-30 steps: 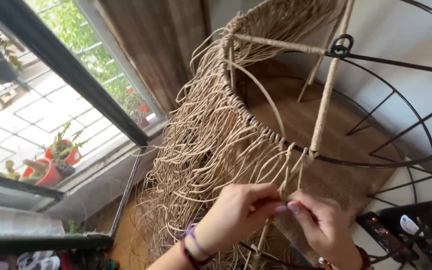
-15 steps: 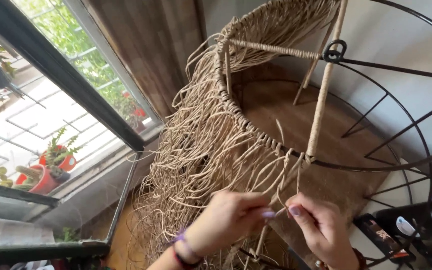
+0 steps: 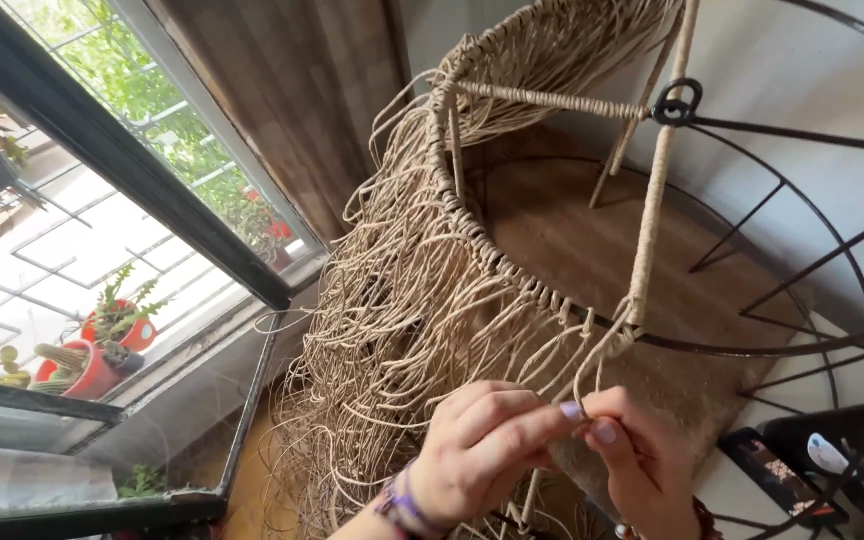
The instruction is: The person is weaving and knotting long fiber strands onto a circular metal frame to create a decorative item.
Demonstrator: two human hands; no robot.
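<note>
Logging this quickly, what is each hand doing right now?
Left hand: closed, pinching the tan cord.
Right hand: closed, pinching the same cord.

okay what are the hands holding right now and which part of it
Both the left hand and right hand pinch one tan cord strand at its lower end, just below the wire frame's rim.

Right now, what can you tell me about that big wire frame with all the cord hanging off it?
The wire frame is a round, dark metal ring with thin spokes, tilted. Tan cord is knotted along its left rim and hangs in a thick fringe; one strut is wrapped too. The left hand and right hand pinch one strand below the rim.
</note>
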